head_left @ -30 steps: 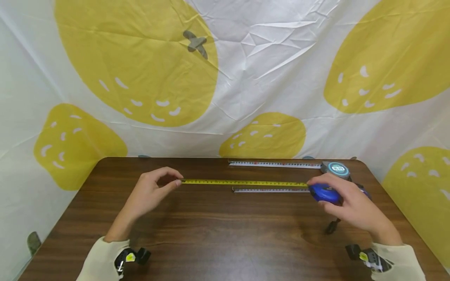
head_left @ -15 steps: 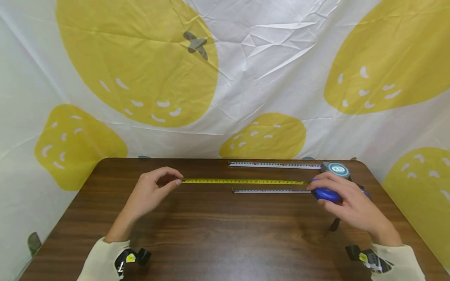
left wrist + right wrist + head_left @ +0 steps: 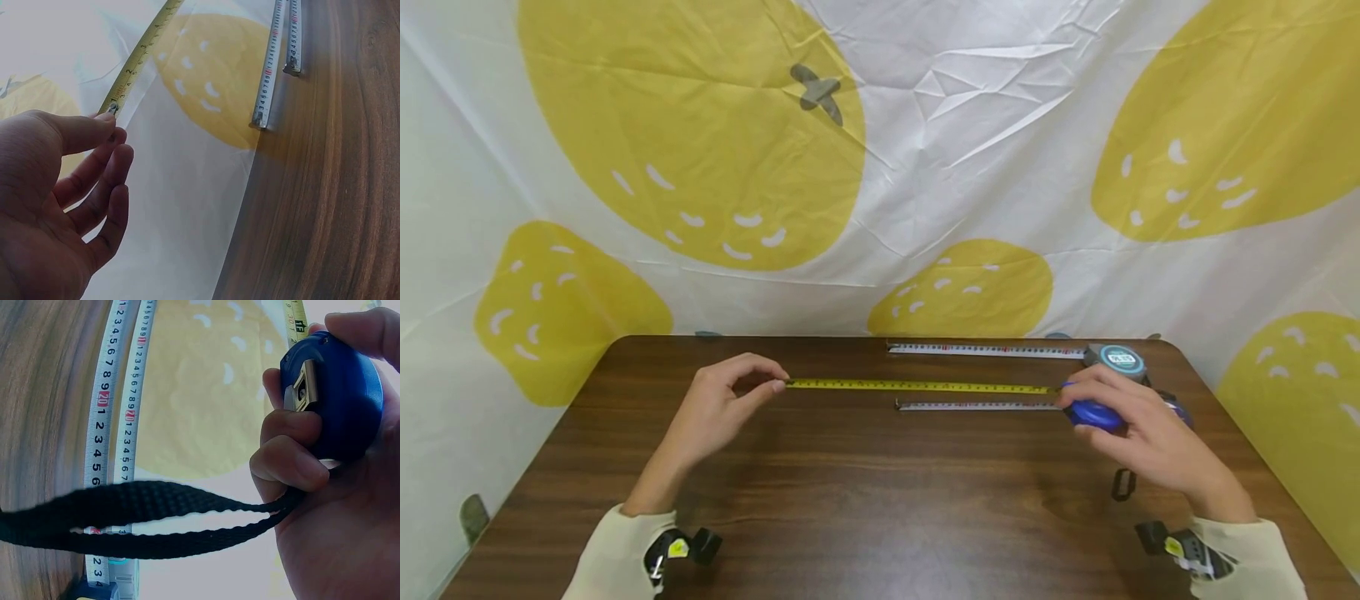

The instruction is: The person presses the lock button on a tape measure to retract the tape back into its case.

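Observation:
Between thumb and fingertips my left hand (image 3: 718, 412) pinches the metal hook end (image 3: 113, 109) of a yellow tape blade (image 3: 917, 386). The blade runs straight across, raised above the table, to a blue tape measure (image 3: 1096, 415) that my right hand (image 3: 1157, 437) grips. In the right wrist view, fingers wrap the blue case (image 3: 350, 400), with the thumb along its top. A black wrist strap (image 3: 125, 500) loops down from this case. The remaining fingers of the left hand curl loosely below the hook.
A grey and teal tape measure (image 3: 1120, 361) lies at the back right, its white blade (image 3: 985, 351) drawn out leftward. Nearer, a second white blade (image 3: 977, 407) lies parallel, leading to another blue tape measure (image 3: 1180, 410) partly behind the right hand. A fruit-print cloth (image 3: 760, 300) hangs behind the table.
My right hand has shifted very slightly right with the blue case, and its dangling strap has swung and turned. The left hand keeps its pinch almost unmoved.

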{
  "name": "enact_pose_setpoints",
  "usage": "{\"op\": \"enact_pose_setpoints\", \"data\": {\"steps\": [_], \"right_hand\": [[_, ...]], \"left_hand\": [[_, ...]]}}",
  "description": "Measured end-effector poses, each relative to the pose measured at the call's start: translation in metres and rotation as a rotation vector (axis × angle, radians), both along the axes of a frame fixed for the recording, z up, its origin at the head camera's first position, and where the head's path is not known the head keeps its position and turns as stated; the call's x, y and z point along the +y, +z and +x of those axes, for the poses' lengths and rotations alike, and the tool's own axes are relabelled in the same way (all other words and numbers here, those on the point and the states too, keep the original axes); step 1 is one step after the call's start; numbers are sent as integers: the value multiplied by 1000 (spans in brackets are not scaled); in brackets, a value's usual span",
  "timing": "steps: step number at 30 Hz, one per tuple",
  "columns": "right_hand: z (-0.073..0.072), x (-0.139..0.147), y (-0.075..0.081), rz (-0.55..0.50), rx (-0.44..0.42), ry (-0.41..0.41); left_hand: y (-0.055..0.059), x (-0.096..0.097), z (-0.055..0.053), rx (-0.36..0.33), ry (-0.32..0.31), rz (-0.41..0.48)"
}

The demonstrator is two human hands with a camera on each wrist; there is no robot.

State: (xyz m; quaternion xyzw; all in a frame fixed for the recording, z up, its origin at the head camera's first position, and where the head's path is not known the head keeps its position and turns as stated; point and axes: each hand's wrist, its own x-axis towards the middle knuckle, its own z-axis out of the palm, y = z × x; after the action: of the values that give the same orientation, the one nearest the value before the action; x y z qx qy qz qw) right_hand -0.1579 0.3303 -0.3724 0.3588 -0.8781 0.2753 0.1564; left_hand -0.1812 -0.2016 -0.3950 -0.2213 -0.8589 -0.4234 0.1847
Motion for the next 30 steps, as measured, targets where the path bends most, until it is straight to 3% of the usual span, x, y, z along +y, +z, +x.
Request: {"op": "enact_pose_setpoints", "data": {"steps": [30], "right_hand": [[0,0,2,29,-13,5]], "left_hand": [[0,0,-1,-8,-3,4]]}}
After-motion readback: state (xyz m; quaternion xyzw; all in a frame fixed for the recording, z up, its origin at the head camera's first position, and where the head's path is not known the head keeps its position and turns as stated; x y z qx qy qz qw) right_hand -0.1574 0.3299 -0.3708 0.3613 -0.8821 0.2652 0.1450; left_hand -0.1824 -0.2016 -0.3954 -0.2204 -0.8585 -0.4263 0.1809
